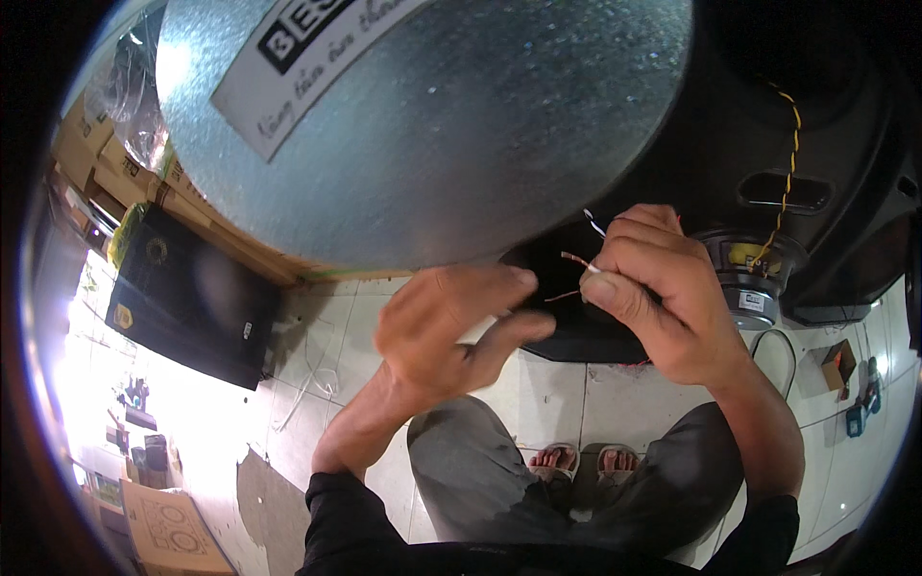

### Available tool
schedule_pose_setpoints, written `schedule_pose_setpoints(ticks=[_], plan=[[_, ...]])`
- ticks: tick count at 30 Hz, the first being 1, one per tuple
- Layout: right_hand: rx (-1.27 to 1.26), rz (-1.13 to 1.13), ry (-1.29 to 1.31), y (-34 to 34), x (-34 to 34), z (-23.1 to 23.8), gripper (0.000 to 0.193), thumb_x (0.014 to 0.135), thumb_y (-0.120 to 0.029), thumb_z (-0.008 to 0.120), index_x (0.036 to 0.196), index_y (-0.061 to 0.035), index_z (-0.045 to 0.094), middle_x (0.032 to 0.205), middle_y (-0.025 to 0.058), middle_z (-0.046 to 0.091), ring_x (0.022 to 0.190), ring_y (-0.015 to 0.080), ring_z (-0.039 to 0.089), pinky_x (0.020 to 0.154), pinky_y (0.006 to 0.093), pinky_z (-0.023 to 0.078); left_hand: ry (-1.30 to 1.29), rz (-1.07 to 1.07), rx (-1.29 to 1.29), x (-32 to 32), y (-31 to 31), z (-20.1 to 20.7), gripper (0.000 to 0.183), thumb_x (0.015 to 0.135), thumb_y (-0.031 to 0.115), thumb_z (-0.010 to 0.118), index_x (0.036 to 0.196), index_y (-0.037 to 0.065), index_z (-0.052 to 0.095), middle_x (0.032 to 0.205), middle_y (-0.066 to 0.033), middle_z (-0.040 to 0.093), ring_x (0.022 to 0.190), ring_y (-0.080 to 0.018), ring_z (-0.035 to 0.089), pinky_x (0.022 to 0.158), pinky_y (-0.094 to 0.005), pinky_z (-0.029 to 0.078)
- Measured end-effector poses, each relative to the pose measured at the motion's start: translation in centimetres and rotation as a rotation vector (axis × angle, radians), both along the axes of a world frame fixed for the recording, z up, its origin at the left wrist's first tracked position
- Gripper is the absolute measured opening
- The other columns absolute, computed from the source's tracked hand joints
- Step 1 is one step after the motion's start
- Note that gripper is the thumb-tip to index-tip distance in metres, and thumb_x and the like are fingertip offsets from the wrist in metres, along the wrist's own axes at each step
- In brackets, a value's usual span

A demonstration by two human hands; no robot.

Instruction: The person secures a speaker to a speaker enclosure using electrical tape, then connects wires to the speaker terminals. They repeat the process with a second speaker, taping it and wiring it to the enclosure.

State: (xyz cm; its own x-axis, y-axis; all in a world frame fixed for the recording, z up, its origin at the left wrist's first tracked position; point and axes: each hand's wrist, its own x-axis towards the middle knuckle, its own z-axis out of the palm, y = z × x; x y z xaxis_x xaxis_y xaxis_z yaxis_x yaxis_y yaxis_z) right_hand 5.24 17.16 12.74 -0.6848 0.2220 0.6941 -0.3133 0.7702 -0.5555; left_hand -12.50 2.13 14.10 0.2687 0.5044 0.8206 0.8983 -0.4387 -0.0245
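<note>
right hand (pixel 653 293) pinching wires (pixel 593 269) between thumb and forefinger, bare copper ends (pixel 575 257) poking toward left hand (pixel 451 322), its thumb and finger hanging slightly apart, gripping nothing, wires sitting near rim of big silvery disc (pixel 432 144)

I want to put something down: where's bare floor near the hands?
Bare tiles show between the feet and the black cabinet. It's crowded right of the right hand: speaker driver, thin cable, small open box. Leftward, a white cable lies near a black box.

Wires (pixel 576 258) (in part) invisible behind right hand (pixel 665 293).
</note>
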Motion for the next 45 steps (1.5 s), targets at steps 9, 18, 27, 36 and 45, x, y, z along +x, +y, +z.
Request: schedule_pose_setpoints(ticks=[9,18,27,36,45], plan=[[0.147,-0.075,0.114,-0.9,-0.3,-0.1,0.017,0.088,-0.018,0.072,0.077,-0.0050,0.067,0.068,0.0030,0.054,0.071,0.0204,0.050,0.077,0.0383,0.035,-0.306,0.064,-0.388,1.6,-1.4,-0.2,0.016,0.086,0.011,0.075,0.094,0.001,0.065,0.085,-0.0109,0.067,0.070,-0.0172,0.060,0.061,-0.0311,0.048],[-0.099,-0.017,0.118,-1.2,-0.5,0.5,0.017,0.087,-0.017,0.074,0.078,-0.0047,0.067,0.071,0.0069,0.058,0.068,0.0248,0.055,0.066,0.0381,0.040,-0.553,0.066,-0.307,2.0,-2.5,1.4,0.021,0.091,0.015,0.069,0.105,-0.001,0.067,0.096,-0.0127,0.070,0.075,-0.0195,0.066,0.069,-0.0312,0.054],[-0.237,0.140,0.177,-1.1,-0.9,0.7,0.007,0.086,-0.008,0.074,0.086,-0.0018,0.070,0.075,0.0088,0.060,0.063,0.0264,0.058,0.055,0.0369,0.045,-0.484,0.330,-0.485,3.3,-2.3,3.5,0.015,0.092,0.013,0.071,0.091,0.000,0.063,0.082,-0.0123,0.067,0.074,-0.0189,0.066,0.067,-0.0299,0.054],[-0.473,0.284,0.369,-0.5,0.1,2.1,0.011,0.090,-0.005,0.070,0.093,0.0047,0.072,0.080,0.0123,0.063,0.063,0.0184,0.063,0.057,0.0310,0.048,0.200,0.464,-0.013,5.6,-1.6,5.2,0.015,0.073,-0.007,0.074,0.076,0.005,0.066,0.086,-0.0124,0.070,0.076,-0.0254,0.071,0.066,-0.0316,0.058],[-0.690,0.506,0.206,2.2,-0.8,5.7,0.016,0.094,-0.010,0.068,0.099,0.0051,0.073,0.087,0.0127,0.067,0.063,0.0122,0.064,0.052,0.0250,0.050,0.427,0.262,0.327,6.9,-4.3,11.5,0.017,0.081,0.011,0.072,0.093,0.011,0.060,0.078,-0.0069,0.066,0.062,-0.0179,0.061,0.058,-0.0300,0.051]])
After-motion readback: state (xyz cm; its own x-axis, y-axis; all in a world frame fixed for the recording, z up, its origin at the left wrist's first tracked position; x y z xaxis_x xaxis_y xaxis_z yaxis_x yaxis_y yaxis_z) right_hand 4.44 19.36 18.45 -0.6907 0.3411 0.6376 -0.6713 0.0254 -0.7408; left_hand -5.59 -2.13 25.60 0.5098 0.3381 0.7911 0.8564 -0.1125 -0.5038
